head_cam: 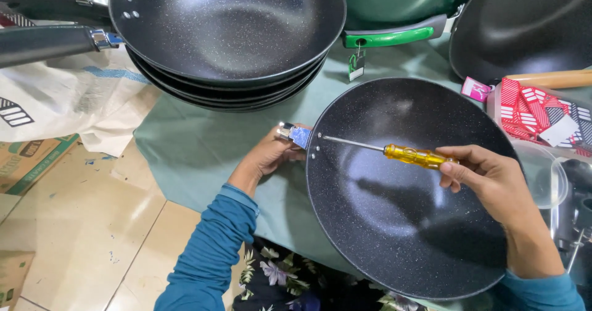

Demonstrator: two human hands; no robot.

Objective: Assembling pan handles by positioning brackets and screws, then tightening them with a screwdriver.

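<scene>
Black speckled non-stick wok pan (401, 224) lies on green cloth (197, 144), near the cloth's front edge, partly over the person's lap. Left hand (271, 153) clasps the metal handle bracket (295, 134) at the pan's left rim. Right hand (487, 175) grips a screwdriver with translucent yellow handle (419, 156), shaft lying across the bowl, tip at the rivets beside the bracket. Stack of matching black pans (228, 33) sits at the cloth's far left. Green pan (394, 2) behind.
</scene>
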